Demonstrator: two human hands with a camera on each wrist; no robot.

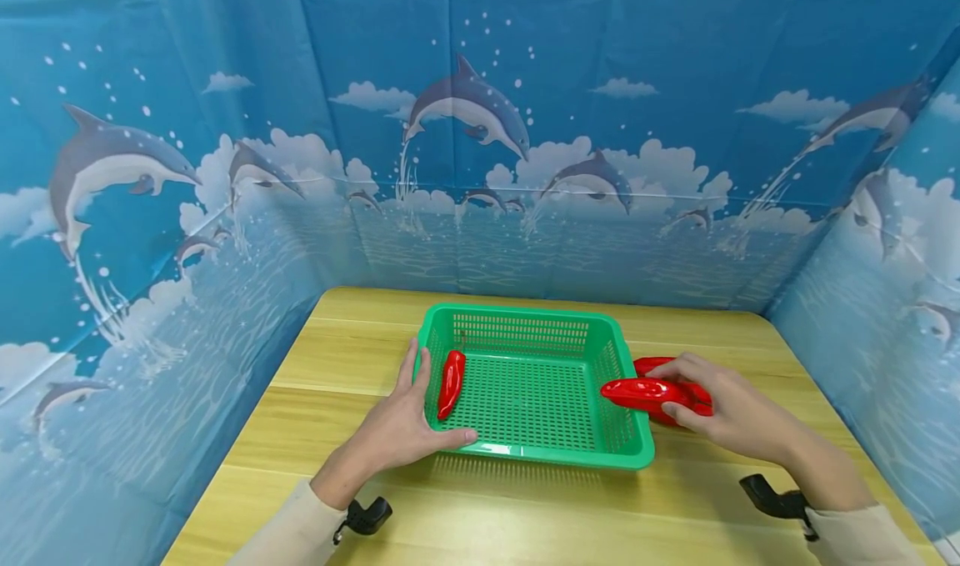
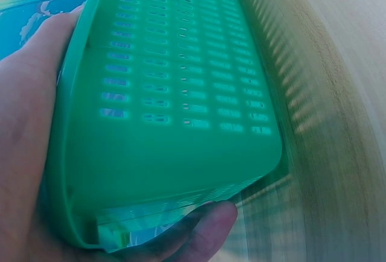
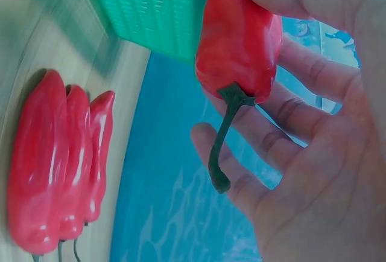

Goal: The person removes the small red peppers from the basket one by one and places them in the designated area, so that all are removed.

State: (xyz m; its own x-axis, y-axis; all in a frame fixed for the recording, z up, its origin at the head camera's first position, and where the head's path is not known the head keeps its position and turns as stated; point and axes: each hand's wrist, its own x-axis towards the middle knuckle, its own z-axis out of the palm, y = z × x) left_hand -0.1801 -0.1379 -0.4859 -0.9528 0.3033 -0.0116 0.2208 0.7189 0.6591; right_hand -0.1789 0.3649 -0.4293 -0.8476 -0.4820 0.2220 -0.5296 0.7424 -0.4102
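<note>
A green plastic basket point(image 1: 536, 403) with slotted walls stands on the table, and one red chili pepper point(image 1: 451, 385) lies inside it at the left. My left hand point(image 1: 401, 424) grips the basket's front left corner, thumb over the front rim; in the left wrist view, fingertips point(image 2: 214, 223) curl against the basket's outside. At the basket's right wall, my right hand point(image 1: 731, 403) pinches another red chili pepper point(image 3: 241, 38) between thumb and fingers. Its tip reaches over the right rim, while its green stem point(image 3: 222, 144) points back toward the palm.
Three more red peppers point(image 3: 39, 165) lie side by side on the table right of the basket, partly hidden under the right hand in the head view. The wooden tabletop point(image 1: 360, 324) is bordered by a blue dolphin-print curtain point(image 1: 480, 241) at back and sides.
</note>
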